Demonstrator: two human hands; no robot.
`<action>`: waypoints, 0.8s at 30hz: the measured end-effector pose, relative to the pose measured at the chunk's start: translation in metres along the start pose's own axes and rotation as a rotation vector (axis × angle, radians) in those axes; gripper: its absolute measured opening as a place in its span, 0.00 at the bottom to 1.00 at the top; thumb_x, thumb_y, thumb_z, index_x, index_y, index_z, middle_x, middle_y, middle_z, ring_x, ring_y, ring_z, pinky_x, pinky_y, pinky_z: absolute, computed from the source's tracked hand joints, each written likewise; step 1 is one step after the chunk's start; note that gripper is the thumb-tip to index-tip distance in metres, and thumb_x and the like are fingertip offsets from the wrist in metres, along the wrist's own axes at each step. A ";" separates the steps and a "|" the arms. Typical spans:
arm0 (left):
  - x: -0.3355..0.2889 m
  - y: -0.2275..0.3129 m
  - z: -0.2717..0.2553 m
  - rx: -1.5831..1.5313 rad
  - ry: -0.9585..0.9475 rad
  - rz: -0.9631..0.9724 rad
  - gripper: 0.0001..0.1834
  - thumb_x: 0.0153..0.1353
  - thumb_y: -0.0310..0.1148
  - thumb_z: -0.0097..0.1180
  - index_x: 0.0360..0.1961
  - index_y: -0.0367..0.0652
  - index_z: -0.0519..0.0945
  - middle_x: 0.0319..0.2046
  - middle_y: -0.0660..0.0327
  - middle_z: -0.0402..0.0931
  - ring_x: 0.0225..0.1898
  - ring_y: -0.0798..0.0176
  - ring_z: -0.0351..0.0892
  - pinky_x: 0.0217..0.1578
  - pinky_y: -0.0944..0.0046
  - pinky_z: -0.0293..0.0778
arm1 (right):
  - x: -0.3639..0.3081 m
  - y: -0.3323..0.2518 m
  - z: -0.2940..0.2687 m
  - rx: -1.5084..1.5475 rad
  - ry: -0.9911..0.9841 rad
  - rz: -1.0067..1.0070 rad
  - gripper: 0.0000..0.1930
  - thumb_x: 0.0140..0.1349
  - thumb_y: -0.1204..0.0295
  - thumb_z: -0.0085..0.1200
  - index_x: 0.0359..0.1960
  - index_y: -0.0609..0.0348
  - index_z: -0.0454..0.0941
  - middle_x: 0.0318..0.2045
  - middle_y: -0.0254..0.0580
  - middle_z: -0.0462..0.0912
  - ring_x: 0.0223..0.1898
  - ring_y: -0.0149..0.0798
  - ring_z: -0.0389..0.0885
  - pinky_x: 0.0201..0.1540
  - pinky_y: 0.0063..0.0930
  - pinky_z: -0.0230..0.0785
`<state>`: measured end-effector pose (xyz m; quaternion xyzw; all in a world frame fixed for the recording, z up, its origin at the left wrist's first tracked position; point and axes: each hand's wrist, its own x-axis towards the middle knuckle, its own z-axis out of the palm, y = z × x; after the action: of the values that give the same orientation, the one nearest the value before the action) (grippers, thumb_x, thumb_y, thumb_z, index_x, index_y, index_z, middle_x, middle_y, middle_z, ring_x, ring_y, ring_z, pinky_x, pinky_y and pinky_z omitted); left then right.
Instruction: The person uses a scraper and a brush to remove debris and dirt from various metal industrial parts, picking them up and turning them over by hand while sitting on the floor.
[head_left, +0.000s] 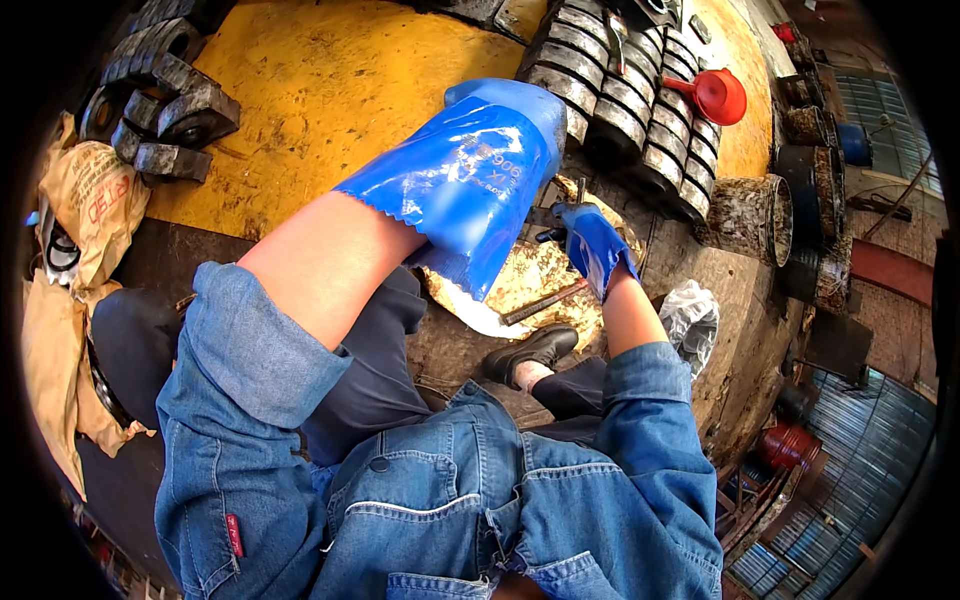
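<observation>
Both of my hands wear blue rubber gloves. My left hand (500, 125) reaches forward over the edge of the yellow surface (310, 100); its fingers are hidden behind the glove's wide cuff. To its right and lower, my right hand (594, 242) is closed around something small and dark, mostly hidden by the glove. Beneath the hands lies a stained, crumpled yellowish sheet (530, 270). A metal rod (545, 303) with a reddish end rests on that sheet, near my dark shoe (532, 355).
Rows of dark, grimy round metal parts (645, 120) stand ahead, with a red plastic scoop (720, 97) on them. More metal blocks (185, 110) sit far left, above a brown paper sack (100, 205). A grimy bucket (750, 220) and a clear plastic bag (690, 320) are at right.
</observation>
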<state>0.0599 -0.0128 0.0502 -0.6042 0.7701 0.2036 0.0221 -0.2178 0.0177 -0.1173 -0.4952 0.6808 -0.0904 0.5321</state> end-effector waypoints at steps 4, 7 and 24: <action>-0.002 -0.004 -0.002 -0.023 0.003 -0.011 0.15 0.58 0.42 0.59 0.45 0.52 0.85 0.38 0.54 0.84 0.39 0.51 0.85 0.41 0.54 0.81 | -0.044 -0.036 0.008 0.741 -0.016 0.095 0.15 0.66 0.65 0.53 0.45 0.65 0.80 0.34 0.43 0.82 0.34 0.38 0.79 0.35 0.27 0.72; 0.002 0.003 -0.002 -0.079 0.018 0.009 0.15 0.58 0.41 0.60 0.46 0.52 0.84 0.39 0.54 0.84 0.39 0.52 0.85 0.40 0.55 0.81 | -0.045 -0.020 -0.010 0.529 0.026 0.014 0.16 0.68 0.66 0.48 0.49 0.63 0.79 0.35 0.41 0.81 0.33 0.36 0.78 0.37 0.26 0.71; 0.000 0.008 -0.010 -0.077 -0.067 -0.003 0.20 0.63 0.48 0.55 0.52 0.53 0.83 0.46 0.57 0.84 0.47 0.52 0.83 0.50 0.57 0.79 | 0.030 -0.063 0.021 -0.964 0.233 -0.322 0.08 0.55 0.74 0.54 0.32 0.61 0.85 0.33 0.58 0.84 0.36 0.57 0.84 0.37 0.37 0.78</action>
<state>0.0548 -0.0152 0.0615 -0.5985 0.7597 0.2532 0.0250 -0.1622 -0.0279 -0.1043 -0.7692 0.6148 0.0981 0.1438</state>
